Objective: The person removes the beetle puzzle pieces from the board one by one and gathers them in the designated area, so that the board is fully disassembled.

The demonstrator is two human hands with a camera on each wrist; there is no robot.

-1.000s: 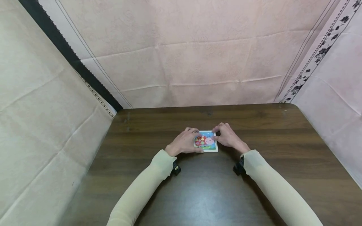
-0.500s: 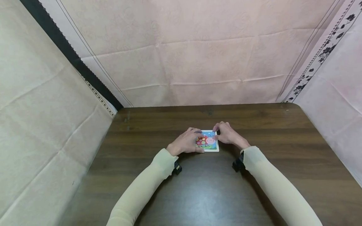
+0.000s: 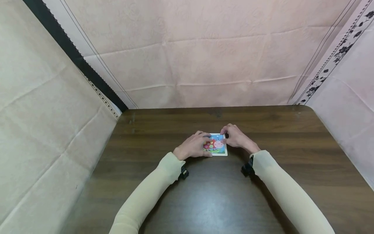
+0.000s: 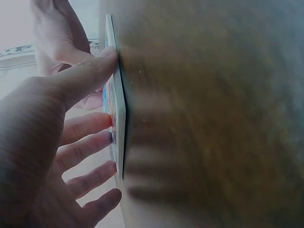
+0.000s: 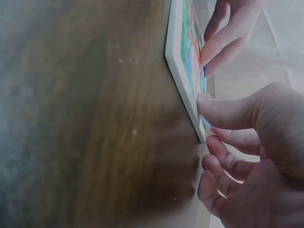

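Note:
A small flat picture board (image 3: 217, 150) with a white rim lies on the brown table. Its bright cartoon shows a pink-faced, red spotted figure on blue and green. My left hand (image 3: 194, 145) holds its left side, thumb at the near edge, fingers reaching over the picture. In the left wrist view that thumb (image 4: 102, 64) touches the rim. My right hand (image 3: 237, 139) grips the far right corner, with the thumb (image 5: 223, 109) on the picture and the index finger at the far edge. The hands cover parts of the board. Whether its picture has loose pieces, I cannot tell.
The dark wood-grain table (image 3: 210, 195) spreads around the board. Pale cloth (image 3: 204, 58) hangs behind its far edge and on both sides. A small black device (image 3: 247, 169) sits on the right wrist, another (image 3: 184, 172) on the left.
The head view has shifted slightly. Both hands keep nearly the same places on the board.

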